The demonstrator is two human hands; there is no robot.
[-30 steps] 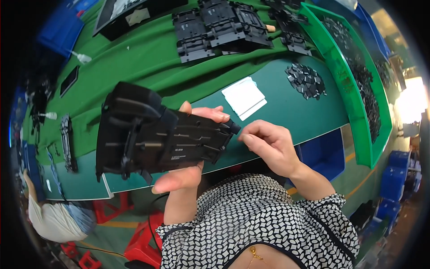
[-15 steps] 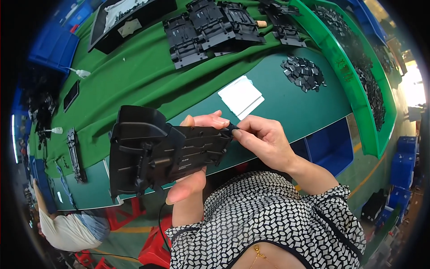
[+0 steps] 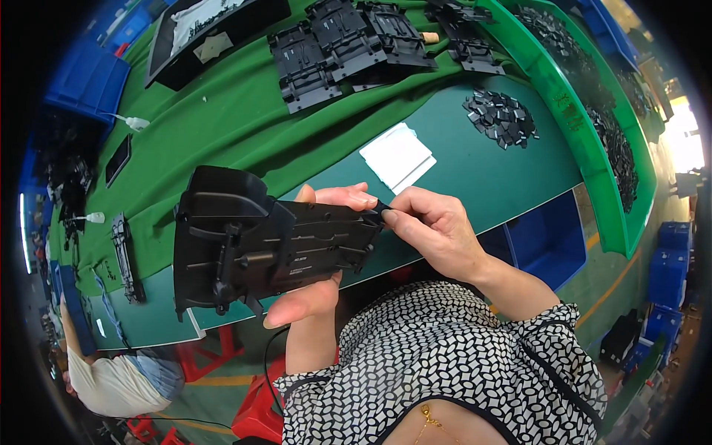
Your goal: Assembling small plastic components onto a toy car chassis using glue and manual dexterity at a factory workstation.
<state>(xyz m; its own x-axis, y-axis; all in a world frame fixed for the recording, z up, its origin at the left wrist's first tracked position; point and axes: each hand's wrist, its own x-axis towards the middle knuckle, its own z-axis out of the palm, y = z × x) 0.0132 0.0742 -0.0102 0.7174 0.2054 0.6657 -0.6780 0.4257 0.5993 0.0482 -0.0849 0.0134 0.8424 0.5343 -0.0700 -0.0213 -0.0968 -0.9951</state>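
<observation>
A large black molded plastic part (image 3: pixel 297 248), ribbed and with a raised curved end at the left, is held tilted above the table's near edge. My left hand (image 3: pixel 305 300) grips it from behind, thumb at the lower edge and fingers over the upper edge. At its right end, my right hand (image 3: pixel 436 226) is closed in a pinch, thumb and forefinger at the corner. A small dark piece (image 3: pixel 380 210) shows between the fingertips and the part; its shape is mostly hidden.
Beyond lie white sheets (image 3: pixel 398 157) and a pile of small black pieces (image 3: pixel 500 119). Similar black parts (image 3: pixel 348 44) rest on green cloth (image 3: pixel 215 133). A green bin (image 3: pixel 593 148) of black pieces stands right, a blue bin (image 3: pixel 545 241) below the edge. Another person (image 3: pixel 119 378) is at lower left.
The black part has shifted slightly left and turned a little, its left end rising. My left thumb has moved left along its lower edge. The right hand's pinch stays at the corner.
</observation>
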